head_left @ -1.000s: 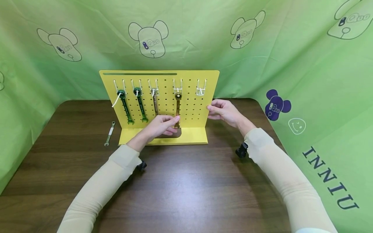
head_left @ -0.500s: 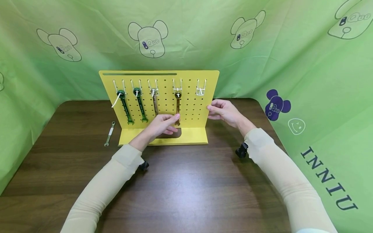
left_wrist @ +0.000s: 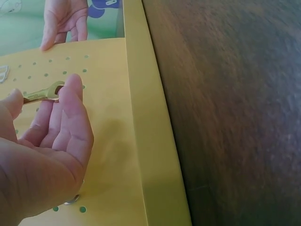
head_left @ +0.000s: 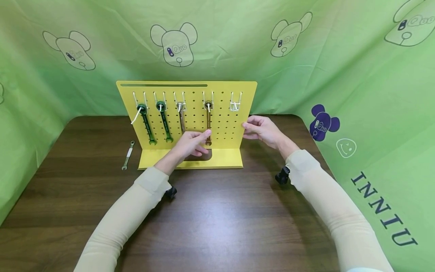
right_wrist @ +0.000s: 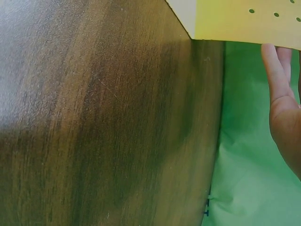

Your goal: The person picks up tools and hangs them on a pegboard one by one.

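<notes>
The left hand (head_left: 192, 144) pinches the lower part of a gold combination wrench (head_left: 209, 119), whose ring end sits on a white hook high on the yellow pegboard (head_left: 227, 130). In the left wrist view, the wrench's open-jaw end (left_wrist: 52, 92) shows between thumb and fingers. At the board's right edge the right hand (head_left: 263, 130) grips, thumb on the front side and fingers behind. To the left hang two green wrenches, one outer (head_left: 147, 124) and one inner (head_left: 165, 122), plus a silver wrench (head_left: 181, 119) partly hidden by the left hand.
An unoccupied white hook (head_left: 234, 102) is at the board's upper right. A small wrench (head_left: 128, 155) with a white label lies on the brown wooden table (head_left: 217, 219), left of the board. Behind stands a green printed curtain (head_left: 224, 45).
The left hand has raised the gold wrench slightly, and its ring end has moved up onto the white hook. The right hand keeps its grip on the board's edge.
</notes>
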`<state>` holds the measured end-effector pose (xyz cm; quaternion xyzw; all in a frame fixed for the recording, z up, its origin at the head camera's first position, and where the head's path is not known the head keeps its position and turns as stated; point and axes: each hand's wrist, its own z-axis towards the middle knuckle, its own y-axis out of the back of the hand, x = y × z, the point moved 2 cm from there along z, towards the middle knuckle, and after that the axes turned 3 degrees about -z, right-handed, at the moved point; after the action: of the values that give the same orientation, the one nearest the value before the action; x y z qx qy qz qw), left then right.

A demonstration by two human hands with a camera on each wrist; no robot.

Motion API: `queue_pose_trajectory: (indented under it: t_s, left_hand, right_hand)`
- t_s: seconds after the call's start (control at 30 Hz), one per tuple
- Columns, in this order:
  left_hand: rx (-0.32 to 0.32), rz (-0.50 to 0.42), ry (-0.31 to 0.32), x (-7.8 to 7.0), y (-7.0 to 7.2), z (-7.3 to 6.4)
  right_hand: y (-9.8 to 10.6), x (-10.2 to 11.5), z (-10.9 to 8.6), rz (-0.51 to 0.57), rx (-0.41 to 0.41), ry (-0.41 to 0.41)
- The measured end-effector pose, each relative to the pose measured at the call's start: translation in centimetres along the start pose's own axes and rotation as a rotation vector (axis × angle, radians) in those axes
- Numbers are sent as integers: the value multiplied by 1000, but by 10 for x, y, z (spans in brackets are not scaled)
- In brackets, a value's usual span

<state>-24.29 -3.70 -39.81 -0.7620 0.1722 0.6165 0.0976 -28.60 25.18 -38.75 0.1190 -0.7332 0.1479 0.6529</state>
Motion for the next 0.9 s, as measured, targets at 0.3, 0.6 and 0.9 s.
queue_pose_trajectory:
  t_s: [0.3, 0.6, 0.9]
  left_hand:
    - [-48, 34, -20, 1, 4, 2]
    - [-76, -32, -6, 3, 2, 0]
    - [-45, -69, 80, 7, 5, -2]
  right_hand:
    - [0, 1, 0, 0, 1, 4]
    - [-1, 1, -2, -4, 11, 0]
    - [0, -1, 1, 14, 27, 7]
